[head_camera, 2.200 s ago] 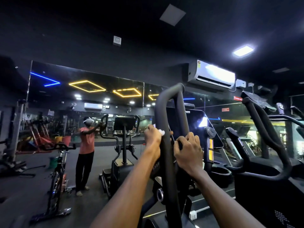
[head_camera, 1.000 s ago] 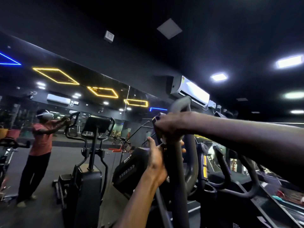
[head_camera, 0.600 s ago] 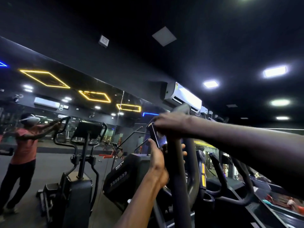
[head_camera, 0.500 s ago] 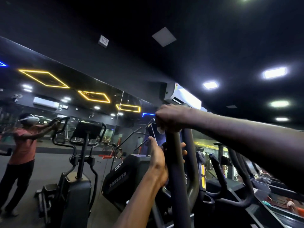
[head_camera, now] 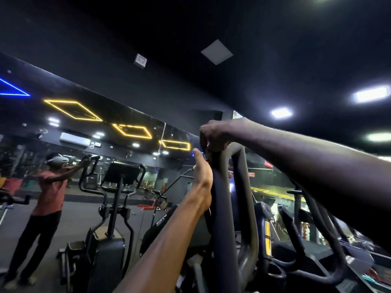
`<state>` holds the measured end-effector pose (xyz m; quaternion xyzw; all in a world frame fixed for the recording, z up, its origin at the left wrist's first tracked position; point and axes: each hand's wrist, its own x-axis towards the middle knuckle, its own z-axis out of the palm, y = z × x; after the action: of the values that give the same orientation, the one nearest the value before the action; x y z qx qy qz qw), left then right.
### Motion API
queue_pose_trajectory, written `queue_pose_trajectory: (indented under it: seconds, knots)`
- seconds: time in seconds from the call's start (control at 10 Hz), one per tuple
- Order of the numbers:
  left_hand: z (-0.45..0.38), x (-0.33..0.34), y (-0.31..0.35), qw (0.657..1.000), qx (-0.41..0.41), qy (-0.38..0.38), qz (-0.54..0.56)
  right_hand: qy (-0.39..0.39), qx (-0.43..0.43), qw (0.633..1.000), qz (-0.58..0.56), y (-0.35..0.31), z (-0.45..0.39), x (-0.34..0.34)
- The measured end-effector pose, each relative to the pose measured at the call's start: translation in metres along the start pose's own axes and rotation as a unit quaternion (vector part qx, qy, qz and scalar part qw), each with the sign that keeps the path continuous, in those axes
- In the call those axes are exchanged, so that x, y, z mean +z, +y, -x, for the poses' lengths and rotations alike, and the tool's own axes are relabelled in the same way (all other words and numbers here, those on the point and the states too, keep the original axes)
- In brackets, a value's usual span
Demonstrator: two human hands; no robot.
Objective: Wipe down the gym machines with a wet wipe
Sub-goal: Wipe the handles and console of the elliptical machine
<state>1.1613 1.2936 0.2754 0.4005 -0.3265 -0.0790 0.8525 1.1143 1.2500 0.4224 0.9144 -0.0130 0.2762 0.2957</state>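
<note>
Head view: the handlebar (head_camera: 222, 197) you're working on rises dead centre, a dark padded loop running from 6 o'clock up to its bend just above mid-frame. Your right hand (head_camera: 213, 136) sits on top of that bend, arm coming in from 3 o'clock, fingers curled down over the bar and gripping it. Can't make out the wipe under it; too dark and blurred to tell if it's there. Your left hand (head_camera: 202, 172) is against the left side of the same bar, just below the right hand, arm coming up from 6–7 o'clock. Thumb points up along the bar; the other fingers are behind the bar, so can't tell how tightly they wrap.

Behind the bar, the machine's console housing (head_camera: 160, 227) sits low at 6–7 o'clock, with a yellow strip (head_camera: 267, 237) on the frame at 5 o'clock. More dark handles (head_camera: 296, 235) at 4 o'clock.

At 9 o'clock, the wall mirror (head_camera: 105, 144) shows a person (head_camera: 50, 191) in a red shirt with a white headset, arms out to the handles of an elliptical (head_camera: 114, 208). Yellow diamond lights (head_camera: 74, 111) and a blue strip (head_camera: 12, 89) at 10 o'clock. White ceiling panels (head_camera: 371, 94) at 2 o'clock.
</note>
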Motion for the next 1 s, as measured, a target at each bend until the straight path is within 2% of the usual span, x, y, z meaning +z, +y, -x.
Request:
queue_pose_trajectory:
  seconds: [0.1, 0.2, 0.3, 0.4, 0.5, 0.7, 0.8, 0.9, 1.0]
  knots:
    - [-0.006, 0.006, 0.006, 1.0, -0.007, 0.018, -0.011, -0.066, -0.036, 0.984, 0.162, -0.007, 0.011, -0.014]
    - [-0.004, 0.008, 0.006, 0.998, -0.007, 0.038, -0.044, -0.039, 0.138, 0.99, -0.003, -0.007, 0.013, -0.028]
    - [-0.008, 0.008, -0.003, 0.994, 0.023, 0.072, -0.078, -0.062, 0.126, 0.99, 0.015, 0.012, 0.011, -0.021]
    - [-0.037, 0.001, -0.026, 0.985, 0.052, 0.115, -0.117, -0.003, 0.132, 0.991, 0.001, 0.029, 0.017, -0.011]
    - [-0.034, -0.001, -0.021, 0.975, 0.086, 0.138, -0.152, 0.026, 0.126, 0.992, -0.015, 0.033, 0.013, 0.002]
    - [0.008, 0.01, -0.001, 0.964, 0.11, 0.177, -0.168, 0.053, 0.09, 0.988, -0.116, 0.053, 0.026, -0.003]
    - [0.017, 0.01, 0.001, 0.954, 0.134, 0.211, -0.165, 0.096, 0.116, 0.984, -0.098, 0.058, 0.037, 0.013]
    - [0.022, 0.008, -0.001, 0.954, 0.151, 0.224, -0.132, 0.123, 0.101, 0.973, -0.168, 0.045, 0.048, 0.024]
    - [0.026, 0.009, 0.0, 0.95, 0.204, 0.207, -0.119, 0.033, 0.021, 0.896, -0.442, 0.034, 0.068, 0.014]
